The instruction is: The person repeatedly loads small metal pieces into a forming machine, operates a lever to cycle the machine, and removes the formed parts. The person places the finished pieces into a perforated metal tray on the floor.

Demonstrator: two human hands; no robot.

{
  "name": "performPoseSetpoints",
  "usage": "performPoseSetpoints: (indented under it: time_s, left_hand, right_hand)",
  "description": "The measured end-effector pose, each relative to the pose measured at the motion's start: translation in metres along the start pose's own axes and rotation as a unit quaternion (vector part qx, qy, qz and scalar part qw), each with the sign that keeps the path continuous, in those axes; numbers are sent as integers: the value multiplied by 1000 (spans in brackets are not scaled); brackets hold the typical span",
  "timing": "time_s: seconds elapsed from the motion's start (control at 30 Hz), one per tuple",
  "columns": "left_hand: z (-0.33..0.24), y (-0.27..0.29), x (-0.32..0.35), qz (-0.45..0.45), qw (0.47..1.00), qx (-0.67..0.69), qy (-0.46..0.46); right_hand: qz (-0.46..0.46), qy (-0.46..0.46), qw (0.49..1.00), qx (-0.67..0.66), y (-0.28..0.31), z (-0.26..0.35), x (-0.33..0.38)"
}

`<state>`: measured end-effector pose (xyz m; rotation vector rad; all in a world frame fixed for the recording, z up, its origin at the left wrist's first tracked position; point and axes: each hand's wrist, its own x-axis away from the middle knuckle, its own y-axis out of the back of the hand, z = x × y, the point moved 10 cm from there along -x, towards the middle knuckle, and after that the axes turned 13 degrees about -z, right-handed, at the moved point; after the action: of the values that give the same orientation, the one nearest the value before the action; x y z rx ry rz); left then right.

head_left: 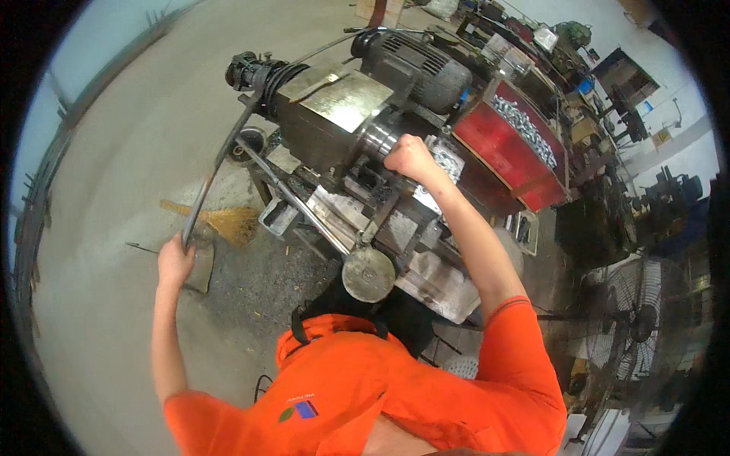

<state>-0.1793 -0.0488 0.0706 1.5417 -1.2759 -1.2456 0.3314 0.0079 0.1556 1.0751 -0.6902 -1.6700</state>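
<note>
Head view: left hand (175, 258) is out wide at the left, fingers wrapped around the near end of a long dark metal rod (217, 163). That rod runs up and right from the hand toward the spindle end (247, 72) of the machine (342, 114), so the hand looks to be steadying or feeding stock from its free end. Right hand (409, 156) is clenched into a fist on something at the machine's front face, just beside a shiny steel cylinder (378, 138); whatever it grips is hidden inside the fist, probably a handle or lever, can't tell. Arms are spread, one per end, which fits one guiding the rod and the other working a control. Below the fist a lever ends in a round metal disc (368, 273), hanging free, untouched. Electric motor (418, 64) sits on top behind the housing. Red bin (506, 148) at the right holds small bright metal parts, near the right hand's side. Broom (220, 220) lies on the concrete floor (114, 152) near the left hand. Fan (635, 327) stands well off to the right.
</note>
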Motion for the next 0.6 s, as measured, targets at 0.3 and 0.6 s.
performPoseSetpoints:
  time_s: [0.3, 0.6]
  left_hand:
    - [130, 24, -160, -189, 932, -242, -194]
    - [61, 32, -152, -357, 926, -11, -123]
  right_hand:
    - [-17, -94, 995, -8, 14, 6, 5]
    - [-112, 32, 992, -44, 52, 7, 31]
